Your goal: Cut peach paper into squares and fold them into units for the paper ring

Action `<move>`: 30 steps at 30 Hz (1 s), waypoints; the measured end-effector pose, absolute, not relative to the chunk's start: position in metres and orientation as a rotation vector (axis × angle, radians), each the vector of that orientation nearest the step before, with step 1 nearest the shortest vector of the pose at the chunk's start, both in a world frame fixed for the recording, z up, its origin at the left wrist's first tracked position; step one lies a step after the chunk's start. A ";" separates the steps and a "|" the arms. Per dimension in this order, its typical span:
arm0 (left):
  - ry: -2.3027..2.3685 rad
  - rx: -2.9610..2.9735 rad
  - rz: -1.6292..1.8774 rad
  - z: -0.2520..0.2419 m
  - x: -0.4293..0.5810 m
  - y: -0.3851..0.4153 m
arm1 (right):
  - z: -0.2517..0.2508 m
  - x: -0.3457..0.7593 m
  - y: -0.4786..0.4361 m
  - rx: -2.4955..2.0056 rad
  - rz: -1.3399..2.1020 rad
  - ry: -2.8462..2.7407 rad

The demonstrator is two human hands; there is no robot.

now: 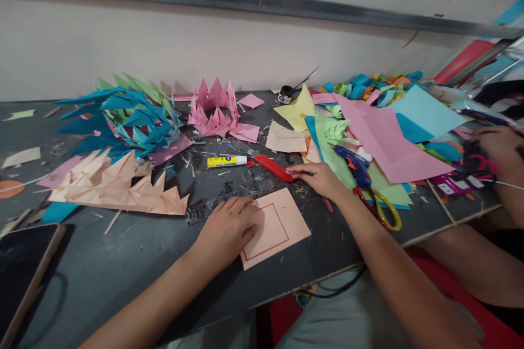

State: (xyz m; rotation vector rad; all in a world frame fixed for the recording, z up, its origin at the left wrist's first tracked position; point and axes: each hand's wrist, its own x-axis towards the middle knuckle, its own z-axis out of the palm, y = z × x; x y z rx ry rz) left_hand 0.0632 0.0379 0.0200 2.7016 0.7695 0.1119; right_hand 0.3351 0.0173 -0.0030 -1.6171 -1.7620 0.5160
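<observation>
Dark grey tabletop [123,251], scuffed and strewn with paper scraps, runs along a pale wall [204,38] crossed by a grey metal rail [262,5]. Near the table's front edge lies a flat peach paper rectangle [297,223] with a smaller rectangle drawn on it in red line. The left hand [231,226] rests palm down over its left side, fingers loosely bent and closed around nothing. Just beyond the paper's far corner is a red plastic cutter [270,168] with a ridged edge. The right hand [317,179] pinches its near end between thumb and fingertips, so most of the tool extends beyond the grip, up and to the left.

Beside the cutter's far end lies a yellow glue stick [221,161]. Right of the right hand are a blue glue gun [357,168] and scissors with red and yellow handles [388,211], near overlapping pink, green and blue paper sheets [393,142]. Farther left sit a pink ring of folded paper points [215,120], a spiky blue and green paper form [141,125] and a peach spiked paper strip [126,188]. At far right, another person's hand [501,142] reaches over the table.
</observation>
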 end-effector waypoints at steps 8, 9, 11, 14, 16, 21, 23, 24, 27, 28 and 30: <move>0.773 2.701 0.153 0.019 0.064 0.038 | -0.007 0.333 0.016 -1.533 0.227 -1.995; 0.769 2.703 0.155 0.018 0.064 0.038 | -0.007 0.332 0.015 -1.530 0.184 -2.040; 0.756 2.705 0.165 0.017 0.064 0.039 | -0.004 0.329 0.013 -1.530 0.104 -2.130; 0.750 2.701 0.184 0.015 0.064 0.039 | 0.000 0.325 0.011 -1.544 -0.015 -2.245; 0.755 2.706 0.186 0.015 0.064 0.038 | 0.001 0.323 0.011 -1.559 -0.077 -2.282; 0.767 2.717 0.191 0.015 0.064 0.037 | 0.001 0.321 0.012 -1.588 -0.129 -2.312; 0.765 2.723 0.190 0.015 0.064 0.037 | 0.000 0.321 0.012 -1.594 -0.138 -2.318; 0.763 2.727 0.191 0.014 0.065 0.037 | 0.000 0.321 0.012 -1.593 -0.138 -2.320; 0.757 2.744 0.195 0.014 0.065 0.037 | -0.001 0.321 0.013 -1.593 -0.107 -2.303; 0.757 2.748 0.195 0.014 0.066 0.037 | -0.001 0.321 0.013 -1.596 -0.081 -2.284; 0.755 2.754 0.190 0.014 0.066 0.037 | -0.002 0.321 0.014 -1.615 -0.027 -2.232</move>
